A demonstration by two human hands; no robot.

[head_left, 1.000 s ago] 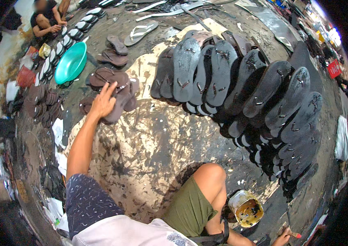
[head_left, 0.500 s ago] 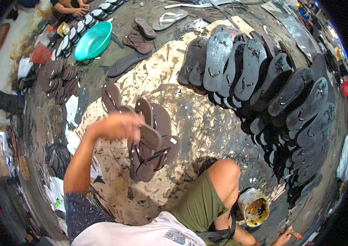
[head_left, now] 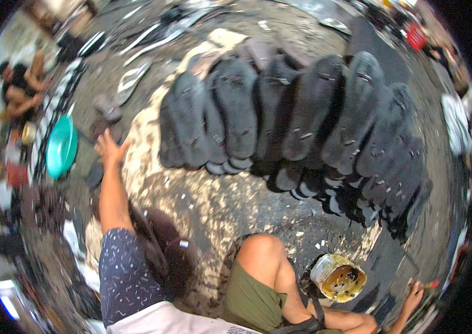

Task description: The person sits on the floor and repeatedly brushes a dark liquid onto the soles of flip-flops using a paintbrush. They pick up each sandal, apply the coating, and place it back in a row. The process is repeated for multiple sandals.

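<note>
Now, left hand: the person's left hand [head_left: 112, 151] stretches forward at left, its fingers spread well apart with nothing in their grasp.
Brown flip-flops ahead: brown rubber flip-flops [head_left: 104, 128] lie on the floor right at those fingertips; blur hides whether they touch.
Brown flip-flops nearer: a dark brown pile of footwear [head_left: 172, 239] with a small white tag lies beside the left upper arm, badly blurred.
Right hand: at the lower right edge, the right hand [head_left: 413, 296] has its fingers closed around a slim red-ended tool [head_left: 433, 284], softened by blur.
Black flip-flops: overlapping black rubber flip-flops [head_left: 241, 114] fan in a long curve across the centre and right.
Floor sheet: a pale, dark-stained sheet [head_left: 214, 217] stretches before the person's bent knee.
Container: a whitish tub [head_left: 319, 271] of yellow-brown, dark-spotted matter stands beside the leg.
Farther left: an oval teal plastic basin [head_left: 62, 146] sits below another seated person [head_left: 19, 80].
</note>
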